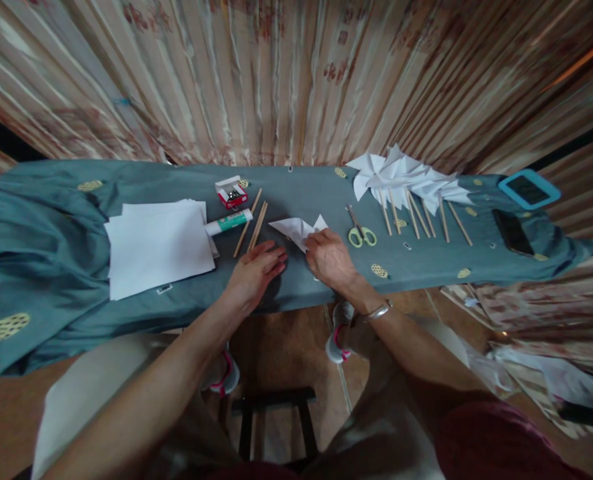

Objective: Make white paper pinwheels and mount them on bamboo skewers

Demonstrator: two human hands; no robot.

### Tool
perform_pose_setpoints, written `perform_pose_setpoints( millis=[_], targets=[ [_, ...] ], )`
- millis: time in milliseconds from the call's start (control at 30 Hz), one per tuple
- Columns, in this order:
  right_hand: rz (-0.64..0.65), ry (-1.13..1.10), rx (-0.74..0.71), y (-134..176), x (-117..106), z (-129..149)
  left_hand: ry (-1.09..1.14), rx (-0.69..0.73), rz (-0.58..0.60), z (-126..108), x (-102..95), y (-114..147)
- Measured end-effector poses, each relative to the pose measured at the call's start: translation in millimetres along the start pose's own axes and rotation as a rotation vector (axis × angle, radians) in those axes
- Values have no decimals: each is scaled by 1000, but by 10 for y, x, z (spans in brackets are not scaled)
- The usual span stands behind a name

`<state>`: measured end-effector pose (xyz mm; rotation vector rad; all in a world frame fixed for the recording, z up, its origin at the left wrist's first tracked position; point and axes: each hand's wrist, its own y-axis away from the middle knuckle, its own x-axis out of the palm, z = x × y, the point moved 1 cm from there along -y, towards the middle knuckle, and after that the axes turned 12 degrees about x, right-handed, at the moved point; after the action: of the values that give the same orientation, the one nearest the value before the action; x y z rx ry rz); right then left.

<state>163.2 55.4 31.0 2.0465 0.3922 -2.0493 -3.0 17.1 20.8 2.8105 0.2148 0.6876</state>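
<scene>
My right hand [330,259] has its fingers curled on a folded white paper pinwheel [295,228] lying on the cloth, and covers its right lower part. Just left of it, my left hand [257,267] rests with fingers stretched out and holds nothing. A few thin wooden sticks [257,227] lie right above the left hand's fingertips. Beside the sticks are a green and white glue stick [229,222] and a small open red box [231,195] with small metal pieces in it. Scissors [360,235] with green handles lie right of my right hand.
A stack of white paper [159,248] lies at the left. At the back right, several finished paper pinwheels [406,175] overlap, their sticks pointing towards me. A blue-framed device [529,189] and a black phone [512,232] lie at the right end. Curtains [286,80] hang behind the cloth-covered table [306,190].
</scene>
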Motion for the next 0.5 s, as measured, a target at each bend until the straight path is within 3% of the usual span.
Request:
perform_pose_setpoints(
  millis=[200, 500],
  targets=[
    [-33, -37, 6, 25, 38, -21, 233, -256, 0, 31, 251, -13],
    [-97, 8, -29, 111, 31, 76, 293, -242, 63, 58, 315, -56]
  ],
)
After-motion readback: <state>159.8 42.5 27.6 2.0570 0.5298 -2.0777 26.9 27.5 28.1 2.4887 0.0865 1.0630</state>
